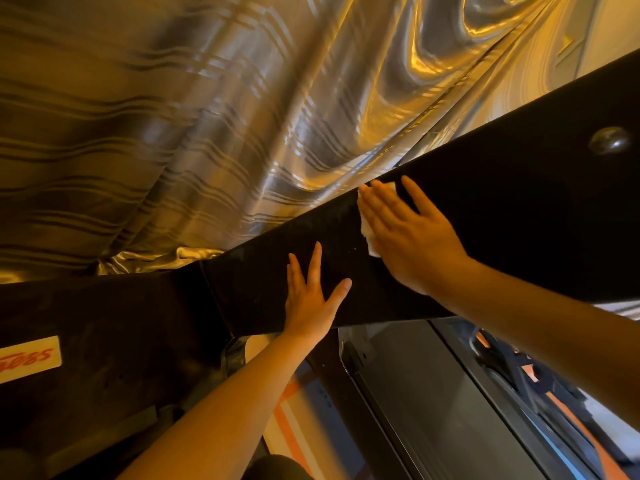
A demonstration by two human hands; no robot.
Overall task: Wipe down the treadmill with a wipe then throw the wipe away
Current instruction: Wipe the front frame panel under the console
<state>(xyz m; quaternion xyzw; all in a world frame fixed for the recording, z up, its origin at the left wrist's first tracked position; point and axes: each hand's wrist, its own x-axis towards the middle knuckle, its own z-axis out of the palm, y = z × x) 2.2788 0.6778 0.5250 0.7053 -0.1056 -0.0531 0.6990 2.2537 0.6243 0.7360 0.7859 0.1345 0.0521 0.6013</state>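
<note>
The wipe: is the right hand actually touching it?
Touching. The head view shows the right hand pressed flat over the white wipe on the black treadmill panel.

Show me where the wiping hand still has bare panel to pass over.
Bare black panel runs up and right of the right hand and its wipe, as far as the round metal knob. A narrower bare strip lies between the two hands. Lower left is taken: the left hand lies flat there, near the panel's joint.

My head camera looks forward and down, close over the treadmill [519, 188] bar, curtain [207, 116] behind.
</note>
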